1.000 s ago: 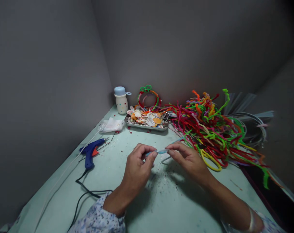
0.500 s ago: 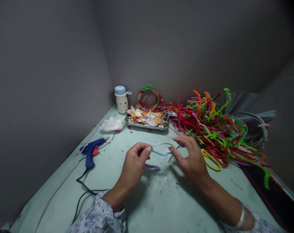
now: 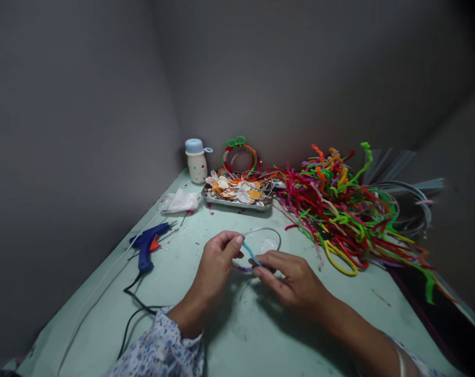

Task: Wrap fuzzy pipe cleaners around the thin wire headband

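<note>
Two grips on one wire hoop | left grip clenched on blue-wrapped side | right grip pinching lower edge, purple pipe cleaner beside it | hoop held above table, between hands | blue hot glue gun left | metal tray of paper petals, pipe cleaner heap far

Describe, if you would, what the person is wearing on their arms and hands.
The left hand and right hand are bare, without gloves. The left sleeve and right sleeve are pale fabric with a small blue floral print, and a shiny bangle sits on the right forearm.
</note>
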`<state>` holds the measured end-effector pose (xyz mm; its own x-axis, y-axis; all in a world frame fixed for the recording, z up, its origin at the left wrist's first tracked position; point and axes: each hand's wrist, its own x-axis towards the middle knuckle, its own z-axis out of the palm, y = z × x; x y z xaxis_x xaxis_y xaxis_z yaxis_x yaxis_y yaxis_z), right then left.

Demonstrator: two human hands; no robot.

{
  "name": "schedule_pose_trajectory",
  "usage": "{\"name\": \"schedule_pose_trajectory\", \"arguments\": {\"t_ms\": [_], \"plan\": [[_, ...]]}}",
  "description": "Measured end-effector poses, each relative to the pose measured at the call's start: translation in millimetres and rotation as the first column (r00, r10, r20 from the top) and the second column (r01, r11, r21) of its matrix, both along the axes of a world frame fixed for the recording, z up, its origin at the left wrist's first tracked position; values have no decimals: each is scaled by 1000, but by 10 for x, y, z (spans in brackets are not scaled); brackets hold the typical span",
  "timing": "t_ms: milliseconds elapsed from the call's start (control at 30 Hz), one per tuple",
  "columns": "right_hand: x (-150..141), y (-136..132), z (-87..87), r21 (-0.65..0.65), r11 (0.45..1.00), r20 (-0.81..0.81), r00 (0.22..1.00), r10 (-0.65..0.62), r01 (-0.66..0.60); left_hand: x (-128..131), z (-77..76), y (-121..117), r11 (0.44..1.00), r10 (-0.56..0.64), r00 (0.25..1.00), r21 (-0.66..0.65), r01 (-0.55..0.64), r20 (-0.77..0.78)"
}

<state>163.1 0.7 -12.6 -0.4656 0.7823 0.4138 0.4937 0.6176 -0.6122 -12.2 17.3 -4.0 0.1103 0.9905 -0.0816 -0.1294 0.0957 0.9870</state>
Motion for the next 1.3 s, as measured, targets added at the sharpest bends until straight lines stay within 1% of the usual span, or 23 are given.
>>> {"name": "schedule_pose_trajectory", "arguments": {"t_ms": [67, 100, 133, 200, 233, 267, 300, 333, 400, 433, 467, 533, 600, 667, 767, 833, 933, 1033, 1167, 1300], "plan": [[11, -33, 70, -129, 988, -47, 996, 79, -85, 1, 6, 3, 1000, -9, 1000, 0, 9, 10], [23, -43, 99, -218, 967, -100, 989, 110, -130, 2, 12, 5, 1000, -16, 1000, 3, 16, 17], [38, -47, 121, -317, 933, -170, 978, 122, -171, 4, 18, 5, 1000, -21, 999, 8, 21, 24], [74, -39, 145, -492, 833, -315, 944, 100, -253, 7, 31, 4, 1000, -17, 999, 15, 17, 39], [90, -28, 149, -544, 792, -362, 929, 78, -279, 9, 37, 2, 1000, -13, 999, 13, 12, 47], [102, -14, 148, -566, 777, -377, 924, 55, -277, 12, 42, -1, 1000, -9, 998, 7, 8, 57], [109, 2, 145, -555, 797, -359, 933, 29, -238, 15, 47, -4, 1000, -8, 998, -2, 8, 69], [111, 19, 138, -509, 844, -318, 948, -3, -168, 19, 50, -8, 1000, -13, 997, -11, 13, 79], [102, 46, 117, -340, 940, -212, 973, -91, 14, 28, 50, -18, 999, -30, 996, -21, 32, 86], [95, 55, 103, -239, 968, -171, 977, -124, 81, 33, 48, -22, 999, -41, 996, -23, 43, 84], [88, 61, 86, -144, 983, -144, 981, -134, 113, 39, 44, -27, 998, -54, 995, -25, 57, 79], [83, 64, 52, 10, 996, -123, 989, -88, 90, 51, 33, -37, 995, -89, 994, -32, 91, 70], [91, 61, 23, 132, 991, -115, 993, -13, 28, 65, 26, -48, 991, -130, 989, -33, 133, 67], [109, 58, 6, 216, 976, -106, 994, 30, -6, 76, 27, -57, 986, -164, 984, -27, 166, 63], [130, 54, 6, 288, 957, -110, 994, 5, 27, 87, 42, -65, 982, -186, 980, -13, 188, 65], [132, 51, 22, 320, 946, -115, 993, -10, 47, 90, 53, -65, 979, -203, 977, -8, 204, 65], [122, 43, 63, 369, 929, -100, 995, 0, 37, 88, 69, -64, 973, -230, 972, -2, 231, 50], [114, 33, 91, 409, 911, -106, 994, -13, 55, 84, 94, -73, 974, -228, 974, 15, 227, 18], [127, 14, 58, 431, 899, -108, 993, -37, 80, 87, 134, -92, 976, -213, 976, 46, 215, -31], [150, -12, 16, 455, 880, -113, 989, -93, 135, 99, 157, -104, 975, -219, 976, 48, 219, -10]]}}
